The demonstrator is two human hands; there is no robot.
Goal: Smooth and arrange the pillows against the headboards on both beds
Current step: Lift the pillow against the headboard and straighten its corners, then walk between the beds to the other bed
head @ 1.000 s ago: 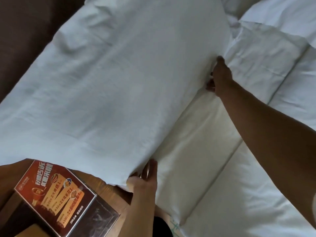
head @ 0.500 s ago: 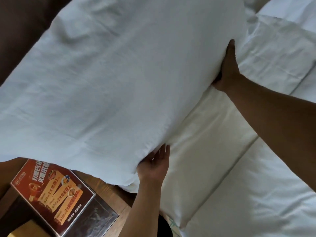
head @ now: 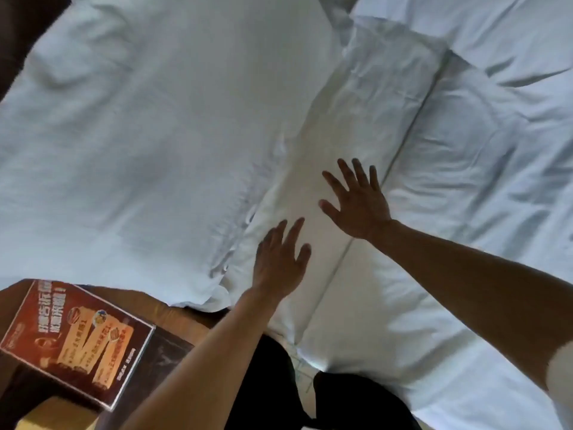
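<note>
While the big pillow [head: 148, 119] lay up at the head edge of the bed [head: 465, 274], we had both hands, left hand [head: 280, 262] and right hand [head: 356, 203], spread wide and holding nothing, flat on the lower pillow [head: 356, 119] beside it, probably to press out creases.

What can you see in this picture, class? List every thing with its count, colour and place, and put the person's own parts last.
pillow: one, white, upper left, against the dark headboard.
cream sheet strip: one, centre, beside the pillow.
duvet: one, white, wrinkled, right.
printed card: one, red-brown with orange panels, lower left on the wooden bedside table.
left hand: open, flat on the strip.
right hand: open, fingers spread on the strip.
</note>
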